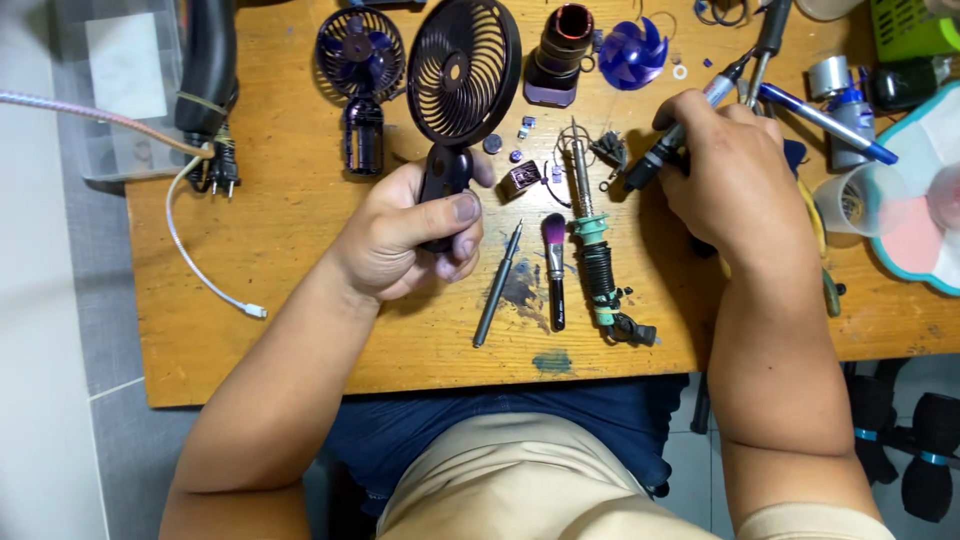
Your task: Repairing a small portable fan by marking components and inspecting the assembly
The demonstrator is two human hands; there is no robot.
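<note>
Handheld fan (462, 75), dark plastic, held upright over the wooden bench (290, 230) by its handle in the left hand (415, 235); the fingers are wrapped and clamped round the handle, thumb laid across its front, so the round slatted grille stands clear above the fist. The fan looks light and rigid, but the thin grille ribs would probably flex or snap under pressure; the solid handle is judged the sound place to grip. The right hand (730, 175) is closed on a slim dark tool with a metal tip (690, 125), fingers clamped along its barrel, tip pointing up and away from the fan. Between the hands lie a soldering iron with a green collar and coiled spring (592, 235), a small brush with pink bristles (554, 265) and a grey pointed screwdriver-like tool (498, 285), all flat on the bench and apart from one another. Small loose parts lie just beyond them. Further off: a second fan with its front grille removed (360, 75), a detached blue impeller (632, 52), a cylindrical dark housing (562, 50), a blue pen (825, 122), and a white cable (195, 255) at the left.
</note>
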